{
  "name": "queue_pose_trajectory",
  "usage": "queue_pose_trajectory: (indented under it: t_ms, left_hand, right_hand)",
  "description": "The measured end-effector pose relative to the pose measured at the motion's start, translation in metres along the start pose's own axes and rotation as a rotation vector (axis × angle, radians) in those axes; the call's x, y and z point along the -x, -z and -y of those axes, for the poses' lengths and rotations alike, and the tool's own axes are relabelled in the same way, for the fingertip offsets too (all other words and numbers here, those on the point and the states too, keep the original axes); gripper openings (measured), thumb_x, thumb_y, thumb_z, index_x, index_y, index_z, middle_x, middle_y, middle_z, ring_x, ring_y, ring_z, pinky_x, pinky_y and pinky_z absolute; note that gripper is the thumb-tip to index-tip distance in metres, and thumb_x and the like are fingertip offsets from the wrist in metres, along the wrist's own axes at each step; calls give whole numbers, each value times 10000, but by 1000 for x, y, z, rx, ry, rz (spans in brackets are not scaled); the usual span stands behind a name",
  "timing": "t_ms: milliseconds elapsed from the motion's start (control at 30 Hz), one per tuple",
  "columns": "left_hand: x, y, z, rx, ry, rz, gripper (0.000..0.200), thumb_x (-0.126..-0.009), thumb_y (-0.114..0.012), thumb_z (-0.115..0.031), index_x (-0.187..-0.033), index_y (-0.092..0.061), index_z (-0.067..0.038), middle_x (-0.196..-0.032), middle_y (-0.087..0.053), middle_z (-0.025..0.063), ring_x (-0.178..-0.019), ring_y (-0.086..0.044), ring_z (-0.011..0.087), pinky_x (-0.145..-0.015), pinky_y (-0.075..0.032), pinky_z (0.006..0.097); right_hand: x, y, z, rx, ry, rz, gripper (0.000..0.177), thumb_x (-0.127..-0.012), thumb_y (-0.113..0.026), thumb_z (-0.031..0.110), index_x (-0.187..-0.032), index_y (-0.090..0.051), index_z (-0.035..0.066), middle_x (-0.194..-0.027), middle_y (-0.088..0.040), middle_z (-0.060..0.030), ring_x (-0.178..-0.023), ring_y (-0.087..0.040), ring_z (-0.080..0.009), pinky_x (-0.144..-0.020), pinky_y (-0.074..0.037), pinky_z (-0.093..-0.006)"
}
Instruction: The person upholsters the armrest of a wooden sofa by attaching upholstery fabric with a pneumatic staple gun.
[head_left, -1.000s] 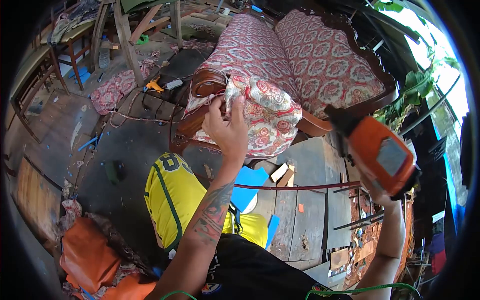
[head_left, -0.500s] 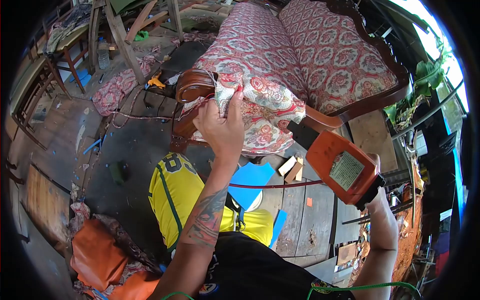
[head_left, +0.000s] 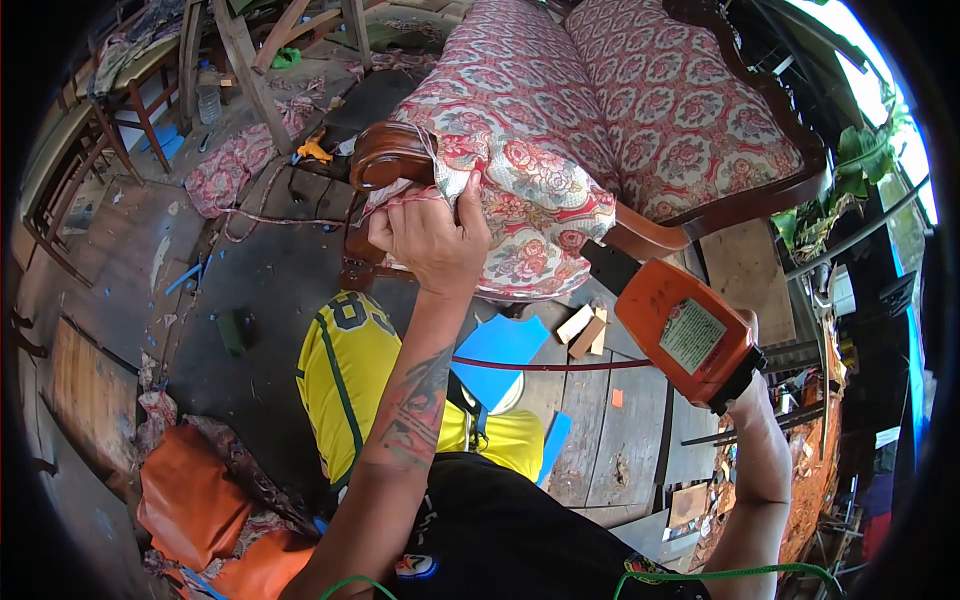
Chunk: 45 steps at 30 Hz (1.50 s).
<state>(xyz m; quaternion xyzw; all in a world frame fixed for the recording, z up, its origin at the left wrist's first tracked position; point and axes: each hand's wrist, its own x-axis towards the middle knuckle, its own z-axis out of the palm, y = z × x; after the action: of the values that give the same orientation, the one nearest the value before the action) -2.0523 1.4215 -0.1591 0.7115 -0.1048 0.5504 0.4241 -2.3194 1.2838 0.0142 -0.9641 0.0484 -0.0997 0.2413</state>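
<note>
A sofa [head_left: 640, 110] covered in red floral fabric stands in front of me, with a carved dark wooden armrest [head_left: 385, 157] at its near end. My left hand [head_left: 428, 238] pinches the loose floral fabric edge [head_left: 455, 180] against the sofa's front, just below the armrest. My right hand [head_left: 748, 372] grips an orange staple gun [head_left: 683, 333] with a black nose, held to the right of the sofa's front rail and pointing up-left toward it. A dark red hose [head_left: 560, 365] runs from the tool across my lap.
Wooden floorboards [head_left: 610, 440] lie below, with a blue sheet [head_left: 497, 350] and small wood blocks [head_left: 585, 330]. Orange leather [head_left: 190, 500] is heaped at lower left. Wooden chairs [head_left: 120, 90], fabric scraps [head_left: 225, 170] and cables litter the far floor. Tools and debris sit at right.
The staple gun has come down and left, from beside the sofa's right side to near its front rail. My left hand has tightened its hold on the fabric edge.
</note>
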Motion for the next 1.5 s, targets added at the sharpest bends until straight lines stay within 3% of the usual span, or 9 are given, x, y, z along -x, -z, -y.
queue_pose_trajectory:
  t_ms: [167,233,367,467,533,633,900,1000,1500]
  left_hand:
    - [-6,-2,-4,37,72,-89,364,-807,-809,-357,-751,-549,-108,-903,-605,55,-878,-580,268,-858,-321,443]
    - [-13,-9,-3,142,67,-408,287,-843,-770,-398,-893,-638,-149,-1139,-596,85,-1107,-558,274,-1014,-238,492]
    - [-30,8,16,-61,-231,2,217,-876,-698,-419,-1062,-683,-308,-1313,-580,73,-1319,-475,282,-1155,-42,529]
    - [-42,7,33,79,-380,71,207,-848,-720,-370,-1025,-695,-265,-1243,-632,4,-1312,-487,277,-1160,-18,545]
    - [-63,16,34,133,-418,55,207,-829,-725,-328,-1007,-701,-226,-1124,-685,-20,-1206,-563,242,-1142,-193,503]
    - [-100,30,34,219,-541,390,243,-825,-722,-317,-1007,-706,-156,-967,-726,21,-915,-646,212,-814,-468,345]
    - [-138,38,16,56,-692,741,445,-839,-697,-495,-1108,-717,-141,-1058,-729,100,-936,-674,254,-840,-470,353]
    - [-145,42,-2,-173,-396,1085,669,-839,-630,-648,-1271,-659,-138,-1109,-698,193,-1068,-647,361,-919,-485,446]
    - [-133,27,9,-123,-464,979,701,-815,-603,-714,-1140,-724,-104,-1029,-719,190,-985,-674,371,-845,-517,454]
  right_hand:
    - [11,-6,9,110,-79,-65,465,-586,-817,296,-910,-657,3,-744,-631,-115,-596,-594,-212,-614,-493,-328]
    - [20,-11,10,142,-85,-78,463,-582,-820,290,-907,-659,3,-739,-633,-111,-597,-598,-211,-610,-494,-325]
    - [41,-30,33,185,-93,-169,490,-576,-829,276,-945,-666,-2,-761,-649,-104,-616,-619,-206,-616,-503,-323]
    - [55,-49,30,83,-154,-167,576,-566,-842,282,-1033,-665,-4,-798,-665,-117,-642,-639,-217,-639,-514,-326]
    - [59,-58,24,-53,-191,-162,669,-554,-853,288,-1123,-660,-7,-840,-682,-135,-670,-665,-244,-665,-528,-334]
    - [41,-71,41,54,-27,-6,726,-556,-846,287,-1179,-640,-22,-952,-704,-191,-782,-697,-373,-718,-563,-381]
    - [44,-138,3,58,-46,158,786,-601,-822,323,-1299,-598,40,-904,-708,-172,-753,-687,-365,-672,-563,-431]
    - [60,-155,-10,41,-44,76,778,-621,-799,331,-1321,-589,66,-861,-698,-159,-728,-681,-359,-648,-549,-437]
    - [131,-194,-33,-16,-181,-214,699,-603,-809,277,-1237,-635,39,-816,-701,-166,-740,-685,-339,-669,-543,-416]
